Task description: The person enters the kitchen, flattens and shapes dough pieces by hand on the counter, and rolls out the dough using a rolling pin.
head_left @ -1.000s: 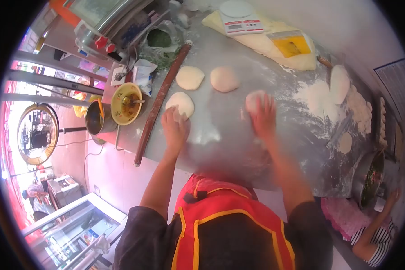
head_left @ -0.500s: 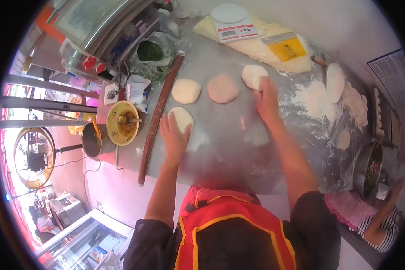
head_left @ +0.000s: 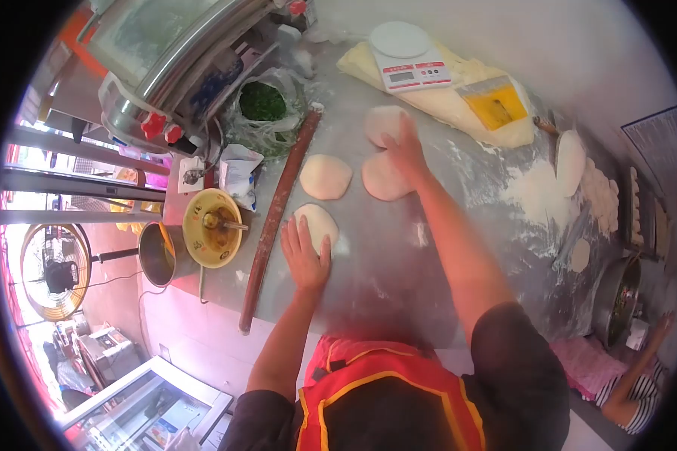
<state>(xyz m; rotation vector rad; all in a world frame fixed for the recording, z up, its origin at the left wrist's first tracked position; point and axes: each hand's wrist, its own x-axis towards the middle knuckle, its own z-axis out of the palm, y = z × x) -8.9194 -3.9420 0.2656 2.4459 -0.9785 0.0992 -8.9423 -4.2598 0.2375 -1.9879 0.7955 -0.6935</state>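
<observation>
Four flattened rounds of pale dough lie grouped on the floured metal worktop (head_left: 384,278). My left hand (head_left: 306,259) rests flat, fingers spread, over the near-left dough round (head_left: 320,220). At the far side, my right hand (head_left: 408,154) has its fingers and thumb on the right part of another dough round (head_left: 384,124), which is partly hidden under them. Just below that is a third dough round (head_left: 384,179), its upper right covered by my right hand. Untouched, the fourth dough round (head_left: 326,177) sits left of it. A long rolling pin (head_left: 282,218) lies to the left.
A kitchen scale (head_left: 406,56) stands on a big dough slab (head_left: 459,109) at the back. Chopped greens (head_left: 262,101) in a bag, a yellow bowl (head_left: 212,229) and a pot (head_left: 156,255) line the left. Loose flour (head_left: 534,192) covers the right; another person's arm (head_left: 639,376) shows beyond.
My right hand has moved left with its dough round, now above the third round. My left hand stays on the near-left round. The whole view has shifted slightly.
</observation>
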